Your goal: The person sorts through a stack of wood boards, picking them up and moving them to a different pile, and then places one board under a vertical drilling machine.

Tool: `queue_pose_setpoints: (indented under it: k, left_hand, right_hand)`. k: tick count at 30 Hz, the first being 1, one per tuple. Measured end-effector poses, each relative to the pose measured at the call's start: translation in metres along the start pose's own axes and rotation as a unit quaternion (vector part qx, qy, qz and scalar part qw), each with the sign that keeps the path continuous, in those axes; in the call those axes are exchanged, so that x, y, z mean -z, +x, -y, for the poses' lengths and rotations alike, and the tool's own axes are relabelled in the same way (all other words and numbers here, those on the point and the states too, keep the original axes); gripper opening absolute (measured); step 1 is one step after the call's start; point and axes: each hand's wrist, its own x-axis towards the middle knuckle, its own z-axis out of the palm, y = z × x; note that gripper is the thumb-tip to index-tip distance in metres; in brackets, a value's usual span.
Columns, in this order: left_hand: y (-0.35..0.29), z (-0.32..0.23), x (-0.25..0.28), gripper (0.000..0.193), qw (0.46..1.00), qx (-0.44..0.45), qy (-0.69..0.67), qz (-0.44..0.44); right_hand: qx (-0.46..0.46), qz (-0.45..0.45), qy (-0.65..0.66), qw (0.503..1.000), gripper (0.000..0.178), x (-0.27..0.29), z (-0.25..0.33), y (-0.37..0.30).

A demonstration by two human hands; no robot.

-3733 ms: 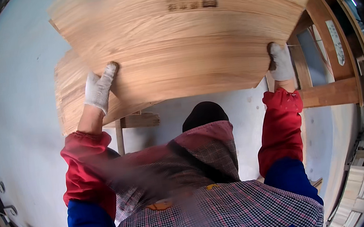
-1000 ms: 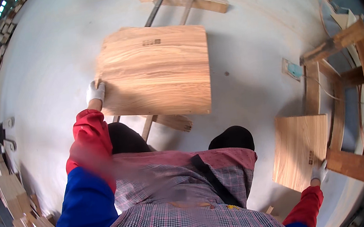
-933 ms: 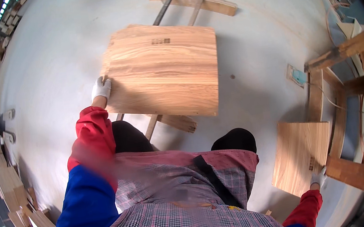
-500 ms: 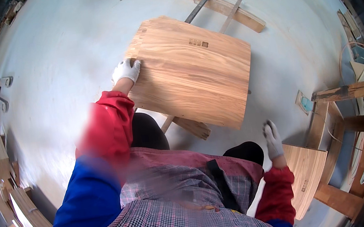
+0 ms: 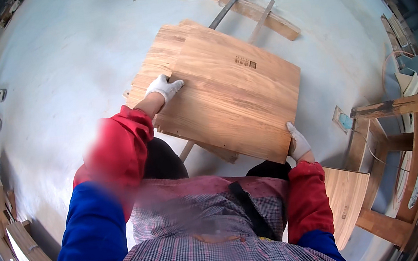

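Observation:
A light-brown wooden panel [image 5: 231, 96] with a small dark stamped mark lies in front of me, tilted over another wooden panel [image 5: 150, 61], whose left part shows from beneath it. My left hand [image 5: 162, 89], in a white glove, is closed at the upper panel's left edge, with its thumb on the top face. At the near right corner my right hand [image 5: 300, 145], also white-gloved, grips the same panel. Its thumb is on the edge and its other fingers are hidden underneath.
A low wooden stand [image 5: 282, 26] with bars supports the panels. To the right, another stamped panel [image 5: 342, 202] leans by a wooden frame [image 5: 391, 107]. Stacked boards [image 5: 30, 254] line the left side. A small turquoise-topped item [image 5: 344, 121] lies on the pale floor.
The upper panel has slid right and toward me, uncovering the left part of the panel below. My right hand has come up from beside my knee and taken hold of its near right corner.

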Motion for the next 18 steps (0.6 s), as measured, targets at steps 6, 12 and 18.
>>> queue_pose_setpoints:
  k: [6,12,18]
  left_hand:
    - [-0.011,-0.038,-0.011,0.081,0.996,0.046,0.048,0.054]
    - [0.005,-0.020,-0.018,0.087,0.997,0.049,-0.015,0.058]
    - [-0.004,-0.044,0.023,0.050,0.921,-0.081,-0.381,-0.016]
  right_hand:
    - [0.093,-0.184,-0.113,0.972,0.061,-0.057,0.054,-0.026]
    - [0.198,-0.184,-0.186,0.945,0.049,-0.029,0.046,-0.030]
    - [0.352,-0.123,-0.034,0.927,0.031,-0.089,0.107,-0.064]
